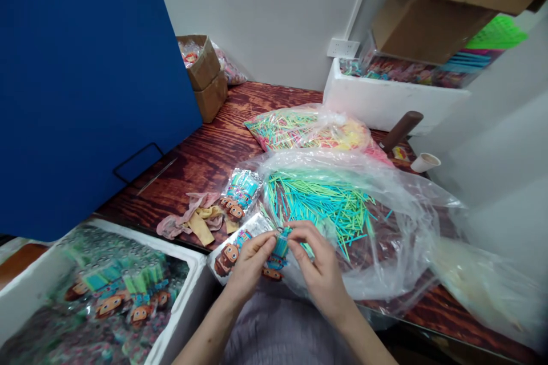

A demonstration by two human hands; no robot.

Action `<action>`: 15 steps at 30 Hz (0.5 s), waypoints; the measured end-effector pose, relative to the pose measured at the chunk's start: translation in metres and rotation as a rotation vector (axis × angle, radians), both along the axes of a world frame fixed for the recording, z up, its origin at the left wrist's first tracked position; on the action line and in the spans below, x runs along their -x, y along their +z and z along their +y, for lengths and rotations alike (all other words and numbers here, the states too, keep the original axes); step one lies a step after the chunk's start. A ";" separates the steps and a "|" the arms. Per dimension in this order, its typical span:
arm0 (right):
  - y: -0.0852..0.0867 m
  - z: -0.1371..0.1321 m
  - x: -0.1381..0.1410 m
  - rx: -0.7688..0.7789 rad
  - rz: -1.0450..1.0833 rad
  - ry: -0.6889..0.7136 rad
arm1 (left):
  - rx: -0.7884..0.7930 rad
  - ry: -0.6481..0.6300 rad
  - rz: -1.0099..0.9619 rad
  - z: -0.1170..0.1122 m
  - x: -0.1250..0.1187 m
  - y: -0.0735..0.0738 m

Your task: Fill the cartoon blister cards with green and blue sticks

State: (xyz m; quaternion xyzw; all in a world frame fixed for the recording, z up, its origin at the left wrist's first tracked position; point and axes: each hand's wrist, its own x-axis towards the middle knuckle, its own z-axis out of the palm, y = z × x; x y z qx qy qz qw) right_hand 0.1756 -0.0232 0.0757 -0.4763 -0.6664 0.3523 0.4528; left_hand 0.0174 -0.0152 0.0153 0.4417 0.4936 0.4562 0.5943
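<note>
Between my two hands is a small printed packet [280,245] with blue-green sticks in its upper part and a brown cartoon figure at its lower end. My left hand [254,256] is closed, pinching the packet's left edge. My right hand [315,259] grips its upper right side with thumb and fingers. Just behind my hands, an opened clear plastic bag [398,251] holds a heap of loose green and blue sticks [325,205]. More printed packets [226,256] lie left of my left hand, and another clear-wrapped bundle of packets [240,191] lies beyond them.
A white foam box [197,268] of filled packets stands at lower left, near a large blue panel [85,80]. Crumpled cloth scraps [192,219] lie on the wood-patterned table [214,137]. Behind are a bag of mixed sticks [299,125], a paper cup [425,162] and another foam box [385,100].
</note>
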 end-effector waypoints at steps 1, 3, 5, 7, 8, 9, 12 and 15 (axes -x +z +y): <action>0.000 0.000 0.000 -0.009 0.022 -0.025 | 0.005 0.004 0.001 0.000 0.000 0.000; 0.001 0.000 -0.001 -0.016 0.023 -0.025 | 0.008 0.016 -0.001 0.001 0.000 0.001; 0.003 0.003 -0.001 0.007 -0.016 0.041 | 0.000 0.009 -0.013 0.001 0.000 0.000; 0.003 0.005 -0.002 0.041 -0.052 0.096 | -0.007 -0.017 -0.033 0.001 0.000 -0.002; 0.003 0.006 -0.002 0.058 -0.056 0.097 | -0.004 -0.028 -0.043 0.001 0.000 -0.003; 0.004 0.007 -0.003 0.072 -0.053 0.087 | 0.003 -0.034 -0.050 0.000 0.000 -0.004; 0.004 0.008 -0.004 0.085 -0.057 0.084 | 0.003 -0.029 -0.046 0.000 -0.001 -0.005; 0.005 0.009 -0.005 0.097 -0.119 0.127 | -0.037 -0.061 -0.039 0.001 -0.003 -0.004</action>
